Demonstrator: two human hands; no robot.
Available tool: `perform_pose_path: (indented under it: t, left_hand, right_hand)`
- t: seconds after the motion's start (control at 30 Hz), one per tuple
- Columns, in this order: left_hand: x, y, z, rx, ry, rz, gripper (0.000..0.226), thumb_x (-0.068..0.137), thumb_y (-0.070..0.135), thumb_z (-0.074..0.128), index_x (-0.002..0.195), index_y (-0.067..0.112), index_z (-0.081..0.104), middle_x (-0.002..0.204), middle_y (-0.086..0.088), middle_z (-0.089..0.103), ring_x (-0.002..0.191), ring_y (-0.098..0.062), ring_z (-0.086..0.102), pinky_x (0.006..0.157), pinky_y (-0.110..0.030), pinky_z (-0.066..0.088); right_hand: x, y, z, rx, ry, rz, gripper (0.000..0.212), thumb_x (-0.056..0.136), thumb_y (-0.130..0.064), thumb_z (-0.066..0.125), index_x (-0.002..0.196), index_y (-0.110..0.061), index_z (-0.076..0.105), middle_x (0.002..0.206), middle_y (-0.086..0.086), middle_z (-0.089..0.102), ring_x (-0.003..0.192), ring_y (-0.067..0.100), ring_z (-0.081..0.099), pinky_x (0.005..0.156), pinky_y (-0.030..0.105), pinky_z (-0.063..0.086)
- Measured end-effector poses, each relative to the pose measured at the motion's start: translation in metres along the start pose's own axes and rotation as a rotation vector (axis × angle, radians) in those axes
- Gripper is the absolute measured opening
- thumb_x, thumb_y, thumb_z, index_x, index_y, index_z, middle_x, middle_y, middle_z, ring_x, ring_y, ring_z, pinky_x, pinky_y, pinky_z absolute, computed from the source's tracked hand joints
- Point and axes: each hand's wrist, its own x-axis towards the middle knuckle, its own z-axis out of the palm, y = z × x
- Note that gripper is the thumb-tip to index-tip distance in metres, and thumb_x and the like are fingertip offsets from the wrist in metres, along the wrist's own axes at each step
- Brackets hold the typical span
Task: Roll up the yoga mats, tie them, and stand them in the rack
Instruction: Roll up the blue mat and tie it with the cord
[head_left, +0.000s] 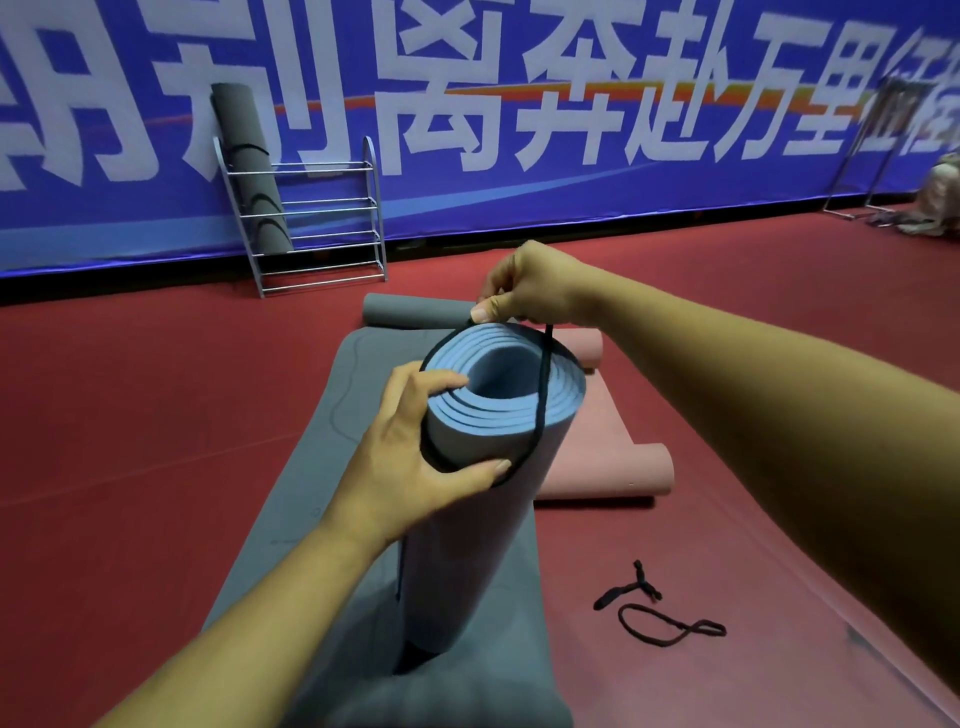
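A rolled blue yoga mat (483, 525) stands on end on a grey mat (291, 499) spread on the floor. My left hand (410, 457) grips its top edge, thumb and fingers curled round the roll. A black cord loop (543, 395) lies over the top of the roll, and my right hand (524, 286) pinches it at the far rim. Against the banner stands a silver wire rack (322, 218) holding one rolled dark grey mat (249, 166). A pink mat (608, 441), partly unrolled, lies to the right.
A second black cord (660, 610) lies on the red floor at the right. The grey mat's far end (410, 312) is curled up behind the blue roll. A blue banner wall (571, 130) bounds the back. A metal stand and bags (935, 202) sit far right.
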Motion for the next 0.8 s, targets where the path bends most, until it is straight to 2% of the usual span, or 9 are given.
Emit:
perform_pose_path:
  t: [0.07, 0.17, 0.33, 0.4, 0.47, 0.57, 0.67, 0.73, 0.8]
  left_hand:
    - [-0.005, 0.004, 0.002, 0.009, -0.036, 0.021, 0.071, 0.061, 0.054, 0.079, 0.120, 0.036, 0.044, 0.127, 0.003, 0.042, 0.116, 0.005, 0.048, 0.090, -0.003, 0.035]
    - [-0.012, 0.008, 0.004, -0.002, -0.038, 0.025, 0.071, 0.061, 0.054, 0.079, 0.119, 0.036, 0.043, 0.128, 0.003, 0.041, 0.117, 0.004, 0.047, 0.090, -0.004, 0.038]
    - [-0.008, -0.004, -0.012, -0.043, 0.019, 0.005, 0.064, 0.060, 0.049, 0.081, 0.112, 0.042, 0.044, 0.119, 0.004, 0.052, 0.115, -0.003, 0.051, 0.094, -0.010, 0.036]
    - [-0.004, -0.006, -0.016, -0.053, 0.004, -0.048, 0.065, 0.058, 0.050, 0.081, 0.110, 0.044, 0.042, 0.116, 0.010, 0.054, 0.110, -0.003, 0.054, 0.088, -0.011, 0.039]
    - [-0.001, -0.008, -0.018, -0.064, -0.017, -0.110, 0.066, 0.056, 0.051, 0.079, 0.109, 0.047, 0.040, 0.114, 0.015, 0.055, 0.104, -0.003, 0.056, 0.081, -0.012, 0.042]
    - [0.004, -0.012, -0.023, -0.064, -0.033, -0.146, 0.067, 0.054, 0.053, 0.078, 0.107, 0.051, 0.037, 0.113, 0.014, 0.056, 0.101, -0.004, 0.058, 0.078, -0.017, 0.046]
    - [0.007, -0.017, -0.030, -0.049, -0.031, -0.158, 0.067, 0.053, 0.053, 0.078, 0.106, 0.049, 0.037, 0.111, 0.015, 0.057, 0.097, 0.001, 0.058, 0.075, -0.014, 0.046]
    - [0.007, -0.020, -0.034, -0.059, -0.009, -0.178, 0.066, 0.053, 0.053, 0.078, 0.106, 0.047, 0.039, 0.108, 0.017, 0.058, 0.094, 0.004, 0.058, 0.072, -0.011, 0.045]
    - [0.009, -0.023, -0.037, -0.058, 0.008, -0.208, 0.066, 0.052, 0.054, 0.077, 0.105, 0.049, 0.039, 0.107, 0.017, 0.059, 0.094, 0.003, 0.059, 0.071, -0.011, 0.047]
  right_hand:
    - [-0.001, 0.007, 0.007, 0.021, -0.003, 0.022, 0.024, 0.082, -0.031, 0.080, 0.083, -0.007, 0.076, 0.066, 0.001, 0.065, 0.052, 0.002, 0.052, 0.050, 0.016, 0.044]
    - [-0.004, 0.010, 0.016, 0.052, -0.038, 0.057, 0.023, 0.085, -0.029, 0.078, 0.083, -0.006, 0.076, 0.072, 0.001, 0.071, 0.059, 0.004, 0.059, 0.060, 0.020, 0.052]
    - [-0.023, 0.035, 0.020, 0.481, -0.163, 0.262, 0.014, 0.098, 0.000, 0.055, 0.094, 0.006, 0.067, 0.063, 0.005, 0.069, 0.049, 0.011, 0.063, 0.047, 0.022, 0.053]
    - [-0.029, 0.044, 0.032, 0.730, -0.136, 0.345, 0.018, 0.096, 0.000, 0.055, 0.105, 0.010, 0.067, 0.081, 0.013, 0.072, 0.064, 0.020, 0.068, 0.062, 0.030, 0.061]
    - [-0.035, 0.051, 0.046, 1.014, -0.075, 0.403, 0.018, 0.094, -0.005, 0.059, 0.101, 0.005, 0.073, 0.093, 0.016, 0.072, 0.078, 0.024, 0.069, 0.078, 0.034, 0.061]
    - [-0.042, 0.058, 0.056, 1.265, -0.042, 0.402, 0.021, 0.087, -0.009, 0.066, 0.104, -0.001, 0.075, 0.102, 0.013, 0.069, 0.093, 0.023, 0.064, 0.095, 0.031, 0.055]
    - [-0.044, 0.061, 0.045, 1.167, -0.025, 0.464, 0.043, 0.084, -0.009, 0.067, 0.125, -0.001, 0.065, 0.077, 0.002, 0.068, 0.061, 0.006, 0.062, 0.064, 0.015, 0.057]
    - [-0.050, 0.055, 0.036, 1.005, -0.042, 0.476, 0.033, 0.089, -0.010, 0.062, 0.121, -0.006, 0.068, 0.059, -0.002, 0.053, 0.041, 0.001, 0.042, 0.045, 0.011, 0.046]
    - [-0.056, 0.049, 0.032, 0.947, -0.055, 0.436, 0.019, 0.094, -0.010, 0.058, 0.103, -0.010, 0.074, 0.055, -0.003, 0.041, 0.042, 0.003, 0.031, 0.043, 0.009, 0.036]
